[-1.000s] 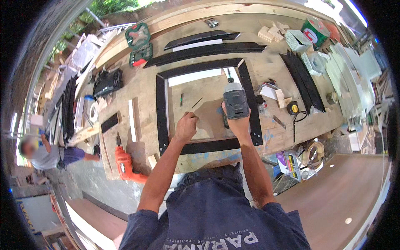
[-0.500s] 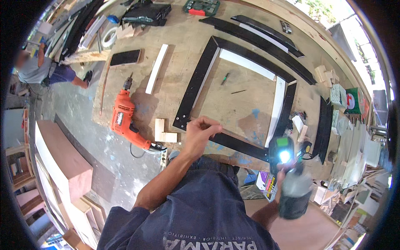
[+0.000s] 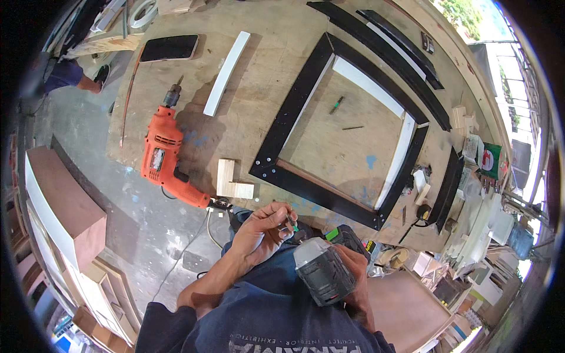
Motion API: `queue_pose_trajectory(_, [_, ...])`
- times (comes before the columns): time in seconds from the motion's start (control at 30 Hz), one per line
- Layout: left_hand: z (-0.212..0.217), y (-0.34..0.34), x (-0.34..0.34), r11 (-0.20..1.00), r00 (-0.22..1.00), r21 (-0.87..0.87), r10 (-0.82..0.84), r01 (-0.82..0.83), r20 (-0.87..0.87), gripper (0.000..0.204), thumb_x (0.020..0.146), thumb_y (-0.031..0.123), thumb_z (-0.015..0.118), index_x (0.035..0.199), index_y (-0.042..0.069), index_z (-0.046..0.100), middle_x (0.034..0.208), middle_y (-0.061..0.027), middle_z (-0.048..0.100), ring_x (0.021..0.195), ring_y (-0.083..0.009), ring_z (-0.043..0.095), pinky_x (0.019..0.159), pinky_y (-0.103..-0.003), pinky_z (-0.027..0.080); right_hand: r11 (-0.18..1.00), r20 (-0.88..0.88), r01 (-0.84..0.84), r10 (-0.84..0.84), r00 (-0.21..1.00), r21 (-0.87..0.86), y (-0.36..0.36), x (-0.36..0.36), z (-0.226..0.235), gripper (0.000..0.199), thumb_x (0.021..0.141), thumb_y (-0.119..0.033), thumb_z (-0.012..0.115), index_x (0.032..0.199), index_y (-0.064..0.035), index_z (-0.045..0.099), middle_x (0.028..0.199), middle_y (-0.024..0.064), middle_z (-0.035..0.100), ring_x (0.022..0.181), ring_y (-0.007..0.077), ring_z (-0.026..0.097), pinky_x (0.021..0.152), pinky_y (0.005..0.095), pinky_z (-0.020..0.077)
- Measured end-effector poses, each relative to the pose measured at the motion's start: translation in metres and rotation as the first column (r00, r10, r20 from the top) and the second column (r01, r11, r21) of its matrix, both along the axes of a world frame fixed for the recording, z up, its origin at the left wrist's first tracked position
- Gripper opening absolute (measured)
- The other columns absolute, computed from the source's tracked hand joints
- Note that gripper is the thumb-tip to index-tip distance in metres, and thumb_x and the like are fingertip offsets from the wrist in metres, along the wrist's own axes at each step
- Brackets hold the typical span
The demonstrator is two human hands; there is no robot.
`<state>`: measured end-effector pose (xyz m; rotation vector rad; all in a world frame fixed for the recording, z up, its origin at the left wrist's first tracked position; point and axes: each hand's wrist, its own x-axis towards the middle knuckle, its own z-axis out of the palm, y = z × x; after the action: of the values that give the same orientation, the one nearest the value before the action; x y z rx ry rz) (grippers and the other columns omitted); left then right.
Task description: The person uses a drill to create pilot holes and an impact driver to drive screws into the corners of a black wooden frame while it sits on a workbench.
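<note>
Just in front of my shirt, my right hand (image 3: 353,267) grips a black and grey cordless driver (image 3: 323,273), whose nose points left. My left hand (image 3: 262,233) is closed in a pinch at that nose, on a small driver bit with a green band (image 3: 293,226). Whether the bit sits in the chuck is hard to make out. Beyond both hands a black rectangular frame (image 3: 294,106) lies on the workbench, with silver screw heads in its near left corner and white inner strips on two sides. A similar green-banded bit (image 3: 336,105) lies inside the frame.
An orange corded drill (image 3: 162,150) rests at the bench's left edge, near a phone (image 3: 169,48), a white strip (image 3: 227,73) and an L-shaped wood block (image 3: 231,181). Black strips (image 3: 382,59) lie beyond the frame. A person's leg (image 3: 88,83) shows at far left.
My left hand has left the frame's near corner and come back toward my body. The driver has swung left to meet it, and its bright light no longer shows.
</note>
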<state>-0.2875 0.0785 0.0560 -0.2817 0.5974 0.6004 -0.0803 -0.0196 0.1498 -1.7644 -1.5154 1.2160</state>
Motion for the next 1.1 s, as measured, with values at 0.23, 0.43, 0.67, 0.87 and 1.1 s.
queue_pose_trajectory(0.23, [-0.016,0.016,-0.017,0.998,1.000,-0.052,-0.027,0.026,-0.013,0.015,0.100,0.017,0.068,0.102,0.002,0.068,0.099,-0.0091,0.069,0.077,-0.0124,0.065,0.066,-0.023,0.050,0.994,0.051,-0.027,0.032,0.998,-0.102,0.028,-0.020,-0.001,0.067,0.072,-0.015,0.081,0.134,-0.0013,0.061,0.105,0.0163,0.072,0.088,0.0354,0.071,0.077,0.0422,0.0558])
queue_pose_trajectory(0.43, [-0.026,0.033,-0.026,0.990,0.990,-0.037,-0.135,0.133,-0.050,0.014,0.100,0.016,0.069,0.101,0.003,0.069,0.097,-0.0081,0.070,0.075,-0.0116,0.066,0.063,-0.023,0.050,0.978,0.051,0.004,0.007,0.999,-0.210,0.049,-0.028,0.002,0.065,0.073,-0.012,0.080,0.134,-0.0012,0.061,0.103,0.0163,0.070,0.088,0.0365,0.070,0.076,0.0432,0.0556])
queue_pose_trajectory(0.67, [-0.032,0.042,-0.023,0.970,0.999,-0.238,-0.034,0.040,0.027,0.021,0.103,0.022,0.064,0.114,0.004,0.067,0.102,-0.0059,0.070,0.084,-0.0121,0.066,0.068,-0.023,0.049,0.946,0.111,0.034,0.002,0.994,-0.322,0.075,-0.043,-0.003,0.067,0.071,-0.010,0.080,0.134,-0.0012,0.060,0.099,0.0164,0.067,0.085,0.0376,0.069,0.073,0.0439,0.0549])
queue_pose_trajectory(0.87, [-0.041,0.049,-0.020,0.945,0.995,-0.323,0.017,-0.049,-0.099,0.029,0.105,0.024,0.061,0.126,0.005,0.063,0.113,-0.0075,0.070,0.104,-0.0195,0.066,0.095,-0.034,0.052,0.925,0.154,0.048,0.011,0.988,-0.377,0.107,-0.058,-0.013,0.061,0.070,-0.001,0.078,0.129,0.0016,0.062,0.102,0.0189,0.070,0.090,0.0388,0.071,0.077,0.0414,0.0559])
queue_pose_trajectory(1.1, [-0.051,0.060,-0.018,0.928,0.992,-0.360,0.052,-0.092,-0.119,0.029,0.105,0.022,0.059,0.127,0.002,0.061,0.123,-0.0115,0.067,0.122,-0.0257,0.062,0.107,-0.038,0.047,0.893,0.187,-0.006,0.100,0.977,-0.450,0.120,-0.064,-0.029,0.068,0.071,-0.014,0.081,0.132,-0.0029,0.055,0.099,0.0169,0.066,0.089,0.0393,0.068,0.071,0.0475,0.0546])
